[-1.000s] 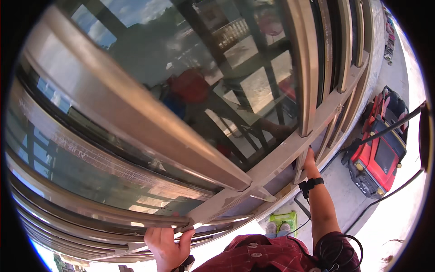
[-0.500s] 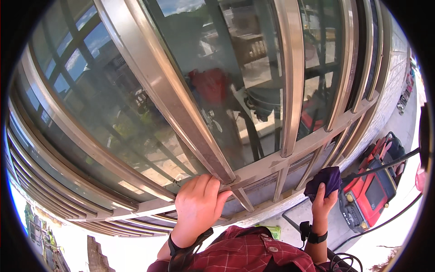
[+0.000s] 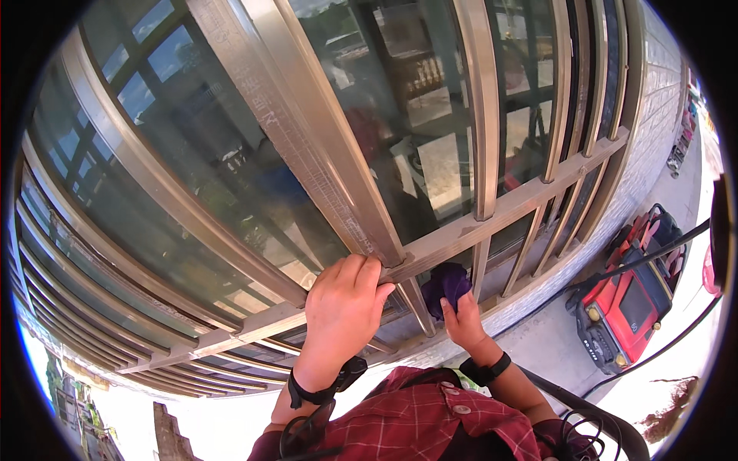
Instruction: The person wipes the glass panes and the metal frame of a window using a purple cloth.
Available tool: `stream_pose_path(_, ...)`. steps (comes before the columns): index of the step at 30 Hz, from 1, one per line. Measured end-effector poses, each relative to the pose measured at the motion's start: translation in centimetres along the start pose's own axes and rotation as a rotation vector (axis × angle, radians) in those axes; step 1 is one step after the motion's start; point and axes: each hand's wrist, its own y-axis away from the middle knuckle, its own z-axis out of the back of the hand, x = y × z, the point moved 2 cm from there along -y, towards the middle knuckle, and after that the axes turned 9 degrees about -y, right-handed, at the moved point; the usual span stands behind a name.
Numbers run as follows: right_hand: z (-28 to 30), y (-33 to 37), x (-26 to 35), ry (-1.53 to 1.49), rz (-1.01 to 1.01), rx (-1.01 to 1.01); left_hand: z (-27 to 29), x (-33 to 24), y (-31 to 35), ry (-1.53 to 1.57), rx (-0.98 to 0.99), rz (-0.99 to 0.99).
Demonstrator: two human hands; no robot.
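Grips dark-purple cloth point(image 3: 447, 283), bunched and creased, in right hand point(image 3: 466, 323); curls left hand point(image 3: 344, 303) over metal rail point(image 3: 446, 244). Faces bars point(image 3: 480, 107) fronting glass point(image 3: 415, 115); has red toy car point(image 3: 613, 311) at right.

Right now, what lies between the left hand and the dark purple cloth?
In the head view, a slanting metal bar below the horizontal rail shows between the left hand and the dark purple cloth; bar-to-cloth contact is unclear.

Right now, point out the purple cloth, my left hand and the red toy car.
Cloth point(image 3: 446, 289): head view, on its bunched folds.
Left hand point(image 3: 343, 304): head view, on its back.
Toy car point(image 3: 635, 309): head view, on its dark top panel.
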Motion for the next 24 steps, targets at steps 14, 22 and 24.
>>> stream_pose_path(14,-4.5,-15.2,2.6,0.300,0.370,-0.058,-0.3,0.7,-0.1,-0.060,0.044,-0.015)
stream_pose_path(22,-4.1,-23.4,8.9,0.175,0.616,-0.323,0.0,0.1,0.0,-0.079,0.068,-0.030)
stream_pose_path(24,-3.4,-24.9,10.4,0.180,0.614,-0.334,-0.4,-0.1,-0.5,-0.099,0.090,-0.040)
